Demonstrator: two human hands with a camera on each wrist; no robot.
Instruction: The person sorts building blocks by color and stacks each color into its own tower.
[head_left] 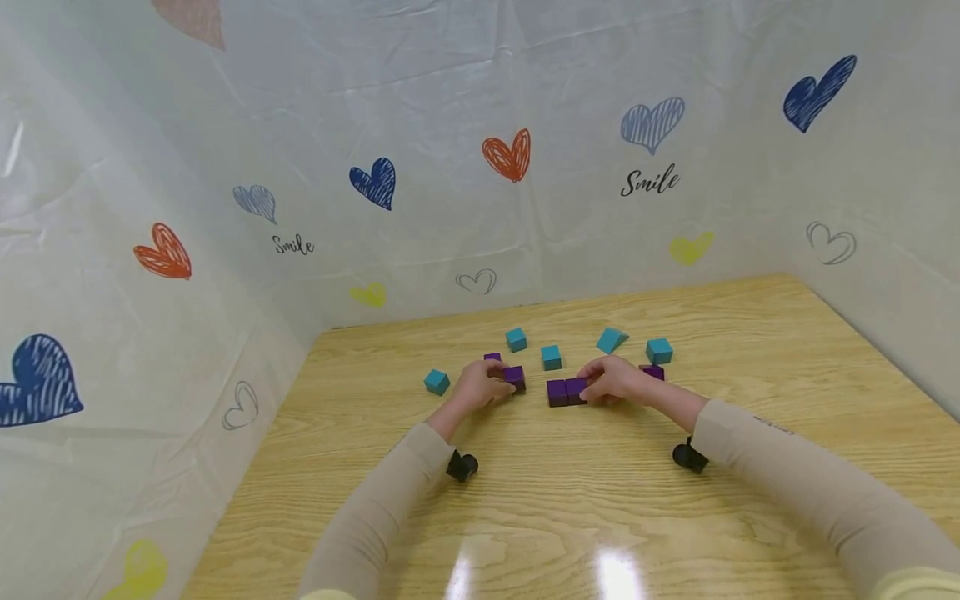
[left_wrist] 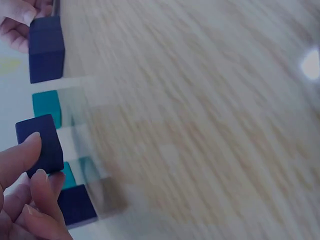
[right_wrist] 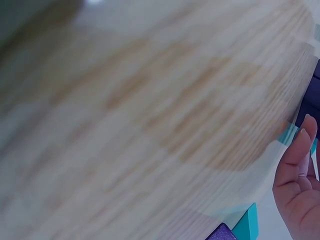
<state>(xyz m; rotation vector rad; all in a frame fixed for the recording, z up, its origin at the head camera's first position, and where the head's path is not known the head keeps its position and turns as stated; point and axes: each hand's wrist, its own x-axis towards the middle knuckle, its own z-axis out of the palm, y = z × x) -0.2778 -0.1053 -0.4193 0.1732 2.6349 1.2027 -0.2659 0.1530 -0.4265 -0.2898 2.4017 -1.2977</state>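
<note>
My left hand pinches a purple cube between thumb and fingers; the left wrist view shows the thumb on this cube. Behind the left hand another purple block is partly hidden. To the right, two purple cubes sit side by side and touch, a left one and a right one. The thumb and fingers of my right hand grip the right one at its outer end. Beyond the right wrist, a purple block is partly covered.
Teal cubes lie farther back: one left of the left hand, others behind the middle, and one at the right. A teal wedge lies near it. Printed sheeting borders the wooden table.
</note>
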